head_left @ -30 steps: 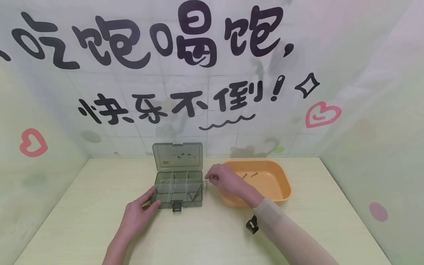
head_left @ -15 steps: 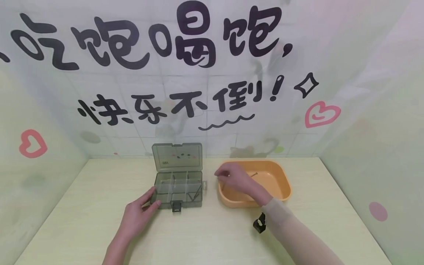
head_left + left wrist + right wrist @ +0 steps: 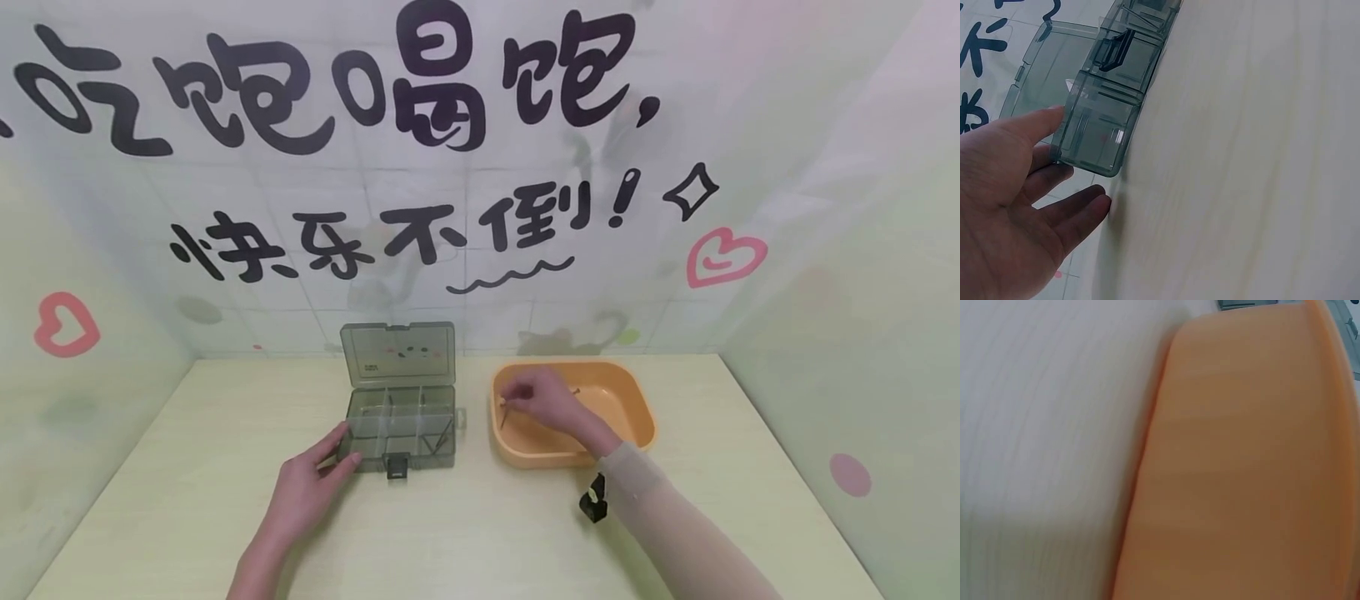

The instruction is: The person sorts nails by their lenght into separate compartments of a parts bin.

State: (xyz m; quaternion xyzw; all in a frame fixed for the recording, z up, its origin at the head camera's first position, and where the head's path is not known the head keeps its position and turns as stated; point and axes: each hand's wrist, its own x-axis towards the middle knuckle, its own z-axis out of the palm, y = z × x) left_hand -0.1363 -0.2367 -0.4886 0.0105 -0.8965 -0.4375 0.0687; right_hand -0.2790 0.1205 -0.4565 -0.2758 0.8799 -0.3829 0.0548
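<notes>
A grey see-through compartment box (image 3: 401,421) stands on the table with its lid (image 3: 399,354) raised at the back. My left hand (image 3: 309,492) holds its left end between thumb and fingers; the left wrist view shows the thumb (image 3: 1041,122) against the box's side and the outer fingers spread off it. Dark screws (image 3: 437,439) lie in the front right compartment. My right hand (image 3: 546,400) reaches into the orange tray (image 3: 525,457), fingers curled, pinching the upper end of a screw (image 3: 503,417) by the left wall. That hand is outside the right wrist view.
Another screw (image 3: 575,391) lies towards the back of the tray, partly behind the right hand. A black device (image 3: 594,498) hangs at the right wrist. A printed sheet with large writing (image 3: 442,208) stands behind the pale wooden table (image 3: 465,533).
My right hand has moved right, from beside the box to the tray, and its fingertips have come down to the screw at the left wall. My left hand stays at the box.
</notes>
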